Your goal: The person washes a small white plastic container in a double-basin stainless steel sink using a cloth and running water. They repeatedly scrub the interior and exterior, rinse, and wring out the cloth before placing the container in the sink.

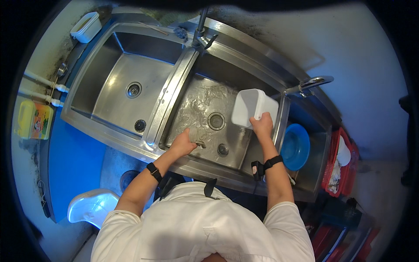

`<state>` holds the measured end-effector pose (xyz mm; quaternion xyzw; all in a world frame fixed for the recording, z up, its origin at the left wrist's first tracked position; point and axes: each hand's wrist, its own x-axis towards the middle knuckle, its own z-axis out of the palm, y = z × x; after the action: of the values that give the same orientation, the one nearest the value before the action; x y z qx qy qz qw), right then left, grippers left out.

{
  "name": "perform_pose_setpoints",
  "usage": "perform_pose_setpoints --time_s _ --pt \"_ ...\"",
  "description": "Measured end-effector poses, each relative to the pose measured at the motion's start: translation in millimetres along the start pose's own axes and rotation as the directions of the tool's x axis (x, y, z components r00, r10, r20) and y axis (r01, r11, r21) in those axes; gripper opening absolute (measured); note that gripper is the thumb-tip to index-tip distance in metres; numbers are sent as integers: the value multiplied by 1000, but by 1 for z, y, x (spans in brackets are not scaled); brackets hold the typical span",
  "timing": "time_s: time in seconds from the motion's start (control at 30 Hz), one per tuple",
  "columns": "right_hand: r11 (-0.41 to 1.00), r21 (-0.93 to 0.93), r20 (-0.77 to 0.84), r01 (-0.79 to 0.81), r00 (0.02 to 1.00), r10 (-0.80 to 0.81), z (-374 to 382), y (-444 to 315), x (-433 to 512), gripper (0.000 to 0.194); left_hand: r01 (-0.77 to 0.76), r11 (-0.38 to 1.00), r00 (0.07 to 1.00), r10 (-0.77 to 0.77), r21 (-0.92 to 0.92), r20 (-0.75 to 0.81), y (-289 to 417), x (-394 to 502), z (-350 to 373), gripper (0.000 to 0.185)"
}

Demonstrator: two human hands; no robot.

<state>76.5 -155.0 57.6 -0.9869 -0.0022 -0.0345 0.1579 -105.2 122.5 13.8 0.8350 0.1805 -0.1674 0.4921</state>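
Over the middle basin (229,144) of a stainless steel sink, my right hand (263,125) grips the rim of a white plastic tub (248,106). The tub is tilted, its mouth facing left. Low at the basin's near left, my left hand (182,144) pinches a small grayish cloth-like piece (200,144), partly hidden by the fingers. Shallow water ripples over the basin floor around the round drain (216,121). A dark round strainer (223,150) lies nearer to me.
A faucet (200,37) rises behind the divider, a second faucet (306,86) at right. The left basin (147,70) holds a black drain stopper (140,125). A blue bowl (295,146) sits in the right basin, beside a red basket (330,160). A yellow jug (34,119) stands far left.
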Motion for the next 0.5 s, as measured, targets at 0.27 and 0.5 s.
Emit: perform_pose_setpoints --time_s 0.27,0.5 --pt "385 742 443 -549 833 332 22 45 -55 21 -229 961 963 200 -155 -182 20 22 -9 56" --pt "341 800 493 -493 865 94 21 54 -50 23 12 911 999 -33 -412 -43 83 33 15 67"
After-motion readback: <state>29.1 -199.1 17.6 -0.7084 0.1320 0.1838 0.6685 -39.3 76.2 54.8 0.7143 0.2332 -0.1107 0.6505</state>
